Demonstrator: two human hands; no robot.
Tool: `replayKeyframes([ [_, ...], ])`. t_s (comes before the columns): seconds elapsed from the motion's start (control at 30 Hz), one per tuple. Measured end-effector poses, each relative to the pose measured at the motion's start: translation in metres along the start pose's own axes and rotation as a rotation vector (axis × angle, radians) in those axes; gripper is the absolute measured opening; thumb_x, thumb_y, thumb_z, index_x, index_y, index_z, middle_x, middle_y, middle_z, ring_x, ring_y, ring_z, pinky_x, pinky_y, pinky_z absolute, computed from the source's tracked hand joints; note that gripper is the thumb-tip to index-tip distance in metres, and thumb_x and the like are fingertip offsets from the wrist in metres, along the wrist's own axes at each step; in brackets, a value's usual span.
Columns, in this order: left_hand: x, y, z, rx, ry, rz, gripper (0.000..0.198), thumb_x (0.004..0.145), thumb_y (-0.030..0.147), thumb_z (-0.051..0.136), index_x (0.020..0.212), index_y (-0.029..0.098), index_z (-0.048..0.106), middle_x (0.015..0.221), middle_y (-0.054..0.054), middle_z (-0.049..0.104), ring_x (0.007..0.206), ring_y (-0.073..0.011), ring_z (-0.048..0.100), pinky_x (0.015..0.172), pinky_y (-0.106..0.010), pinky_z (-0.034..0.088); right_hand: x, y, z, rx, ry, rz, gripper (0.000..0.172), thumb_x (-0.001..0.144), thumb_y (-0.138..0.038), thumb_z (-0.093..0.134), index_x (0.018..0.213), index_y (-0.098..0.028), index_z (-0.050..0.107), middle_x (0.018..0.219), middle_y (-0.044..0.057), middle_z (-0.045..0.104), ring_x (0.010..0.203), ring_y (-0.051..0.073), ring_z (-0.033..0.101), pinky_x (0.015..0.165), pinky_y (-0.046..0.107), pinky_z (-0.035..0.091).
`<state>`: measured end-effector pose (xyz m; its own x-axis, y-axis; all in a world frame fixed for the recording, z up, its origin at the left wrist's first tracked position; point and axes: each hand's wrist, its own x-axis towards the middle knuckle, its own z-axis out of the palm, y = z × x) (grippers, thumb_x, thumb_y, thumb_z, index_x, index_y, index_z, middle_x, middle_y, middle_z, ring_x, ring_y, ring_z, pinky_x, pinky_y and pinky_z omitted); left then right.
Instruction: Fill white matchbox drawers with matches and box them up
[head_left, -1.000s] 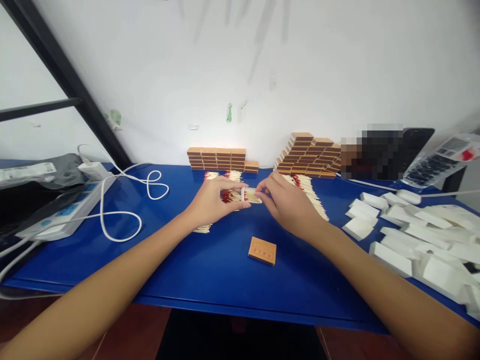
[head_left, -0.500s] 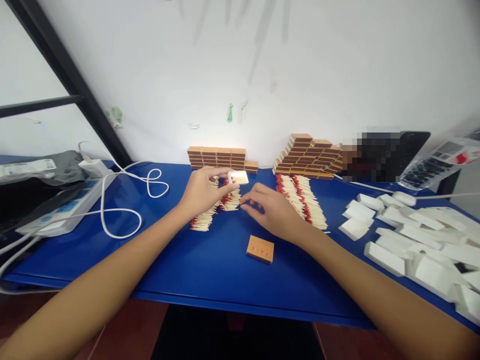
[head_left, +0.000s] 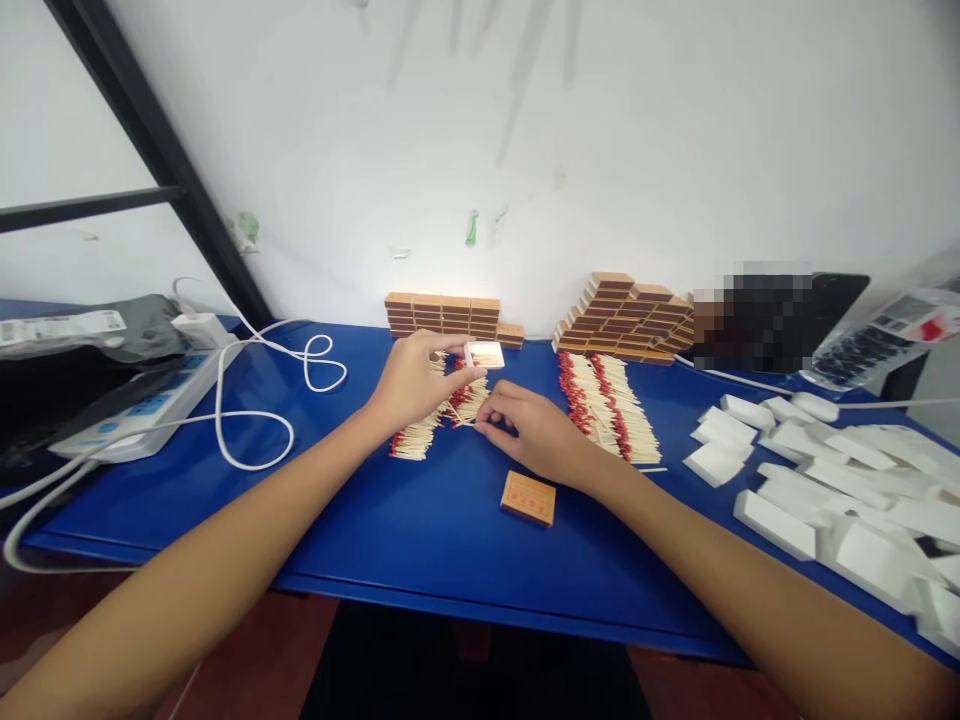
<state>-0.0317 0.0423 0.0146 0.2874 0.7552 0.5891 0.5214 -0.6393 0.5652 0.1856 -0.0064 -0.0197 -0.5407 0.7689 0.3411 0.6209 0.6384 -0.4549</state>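
My left hand (head_left: 416, 385) grips a small white matchbox tray (head_left: 486, 355) by its end, raised above the matches. A few matches lie inside it. Low at the near edge of the left match pile (head_left: 416, 437), my right hand (head_left: 525, 428) is pinched on a match (head_left: 463, 424), its fingertips partly hiding it. Another match pile (head_left: 611, 405), in two red-headed rows, lies to the right of that hand. Nearer to me, an orange matchbox sleeve (head_left: 528, 498) rests flat on the blue table.
Matchboxes stand stacked along the wall, a low stack (head_left: 442, 315) at left and a taller stack (head_left: 622, 315) at right. Many white trays (head_left: 847, 480) are heaped on the right. A power strip (head_left: 142, 405) and looping white cable (head_left: 219, 400) occupy the left.
My right hand's fingers have lowered and closed on a match at the pile. The left hand keeps the tray in place. The whole view has shifted slightly.
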Motion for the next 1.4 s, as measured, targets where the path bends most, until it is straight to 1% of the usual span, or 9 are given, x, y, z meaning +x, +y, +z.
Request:
replayKeyframes([
  [0.17, 0.000, 0.000, 0.000, 0.004, -0.004, 0.007, 0.037, 0.084, 0.037, 0.089, 0.118, 0.025, 0.082, 0.109, -0.006, 0.083, 0.103, -0.0248, 0.076, 0.098, -0.043, 0.059, 0.000, -0.001, 0.001, 0.010, 0.008, -0.009, 0.007, 0.101, -0.018, 0.062, 0.104, -0.022, 0.068, 0.102, 0.004, 0.062, 0.086, 0.017, 0.063, 0.080, 0.032, 0.050],
  [0.5, 0.000, 0.000, -0.002, 0.029, -0.011, 0.024, 0.034, 0.087, 0.038, 0.087, 0.118, 0.025, 0.082, 0.109, -0.004, 0.083, 0.104, -0.0246, 0.075, 0.100, -0.043, 0.057, 0.000, -0.004, -0.006, -0.045, -0.100, 0.067, 0.008, 0.103, -0.020, 0.062, 0.095, -0.021, 0.063, 0.097, 0.004, 0.061, 0.082, 0.018, 0.058, 0.073, 0.030, 0.045],
  [0.7, 0.001, -0.001, -0.003, 0.050, -0.019, 0.024, 0.036, 0.086, 0.036, 0.088, 0.119, 0.023, 0.081, 0.109, -0.005, 0.083, 0.105, -0.0243, 0.075, 0.099, -0.041, 0.057, -0.005, -0.008, -0.016, -0.054, -0.142, 0.105, 0.013, 0.107, -0.023, 0.054, 0.097, -0.021, 0.062, 0.103, 0.005, 0.062, 0.084, 0.018, 0.059, 0.077, 0.032, 0.046],
  [0.8, 0.001, -0.003, -0.002, 0.107, -0.061, 0.036, 0.036, 0.084, 0.034, 0.090, 0.117, 0.025, 0.082, 0.109, -0.005, 0.083, 0.103, -0.0250, 0.074, 0.097, -0.042, 0.057, -0.007, -0.003, -0.024, -0.044, -0.073, 0.089, 0.013, 0.108, -0.025, 0.053, 0.100, -0.022, 0.062, 0.103, 0.005, 0.061, 0.085, 0.019, 0.060, 0.077, 0.032, 0.046],
  [0.9, -0.001, -0.003, 0.001, 0.146, -0.130, 0.064, 0.036, 0.082, 0.036, 0.092, 0.115, 0.026, 0.083, 0.108, -0.006, 0.083, 0.101, -0.0260, 0.073, 0.093, -0.042, 0.057, -0.007, 0.006, -0.033, -0.057, 0.082, 0.075, 0.011, 0.107, -0.027, 0.055, 0.099, -0.022, 0.061, 0.099, 0.005, 0.061, 0.081, 0.019, 0.058, 0.074, 0.033, 0.044],
  [1.03, -0.006, 0.004, 0.005, 0.032, -0.178, 0.078, 0.042, 0.078, 0.039, 0.095, 0.116, 0.025, 0.083, 0.108, -0.006, 0.083, 0.096, -0.0248, 0.074, 0.088, -0.040, 0.058, -0.004, 0.012, -0.035, -0.095, 0.244, 0.091, 0.007, 0.104, -0.024, 0.058, 0.098, -0.022, 0.062, 0.097, 0.005, 0.062, 0.083, 0.021, 0.060, 0.074, 0.034, 0.044],
  [1.2, -0.009, 0.007, 0.008, -0.149, -0.265, 0.043, 0.043, 0.080, 0.038, 0.093, 0.120, 0.023, 0.082, 0.117, -0.007, 0.083, 0.109, -0.0258, 0.075, 0.098, -0.039, 0.058, -0.004, 0.011, -0.029, -0.111, 0.294, 0.082, 0.008, 0.103, -0.025, 0.060, 0.098, -0.022, 0.064, 0.097, 0.006, 0.064, 0.083, 0.022, 0.061, 0.073, 0.035, 0.045],
  [1.33, -0.006, 0.002, 0.006, -0.063, -0.207, 0.023, 0.038, 0.082, 0.040, 0.091, 0.116, 0.025, 0.084, 0.110, -0.006, 0.084, 0.100, -0.0251, 0.076, 0.089, -0.038, 0.059, -0.005, 0.009, -0.027, -0.126, 0.351, 0.024, 0.010, 0.104, -0.026, 0.059, 0.099, -0.022, 0.066, 0.093, 0.006, 0.063, 0.079, 0.020, 0.060, 0.072, 0.034, 0.045],
  [1.4, -0.003, 0.000, 0.004, 0.004, -0.178, 0.009, 0.036, 0.084, 0.040, 0.089, 0.116, 0.027, 0.084, 0.112, -0.005, 0.083, 0.100, -0.0249, 0.075, 0.087, -0.038, 0.058, -0.005, 0.008, -0.026, -0.111, 0.354, 0.015, 0.012, 0.104, -0.027, 0.059, 0.098, -0.022, 0.067, 0.092, 0.005, 0.063, 0.077, 0.019, 0.059, 0.070, 0.033, 0.045],
])
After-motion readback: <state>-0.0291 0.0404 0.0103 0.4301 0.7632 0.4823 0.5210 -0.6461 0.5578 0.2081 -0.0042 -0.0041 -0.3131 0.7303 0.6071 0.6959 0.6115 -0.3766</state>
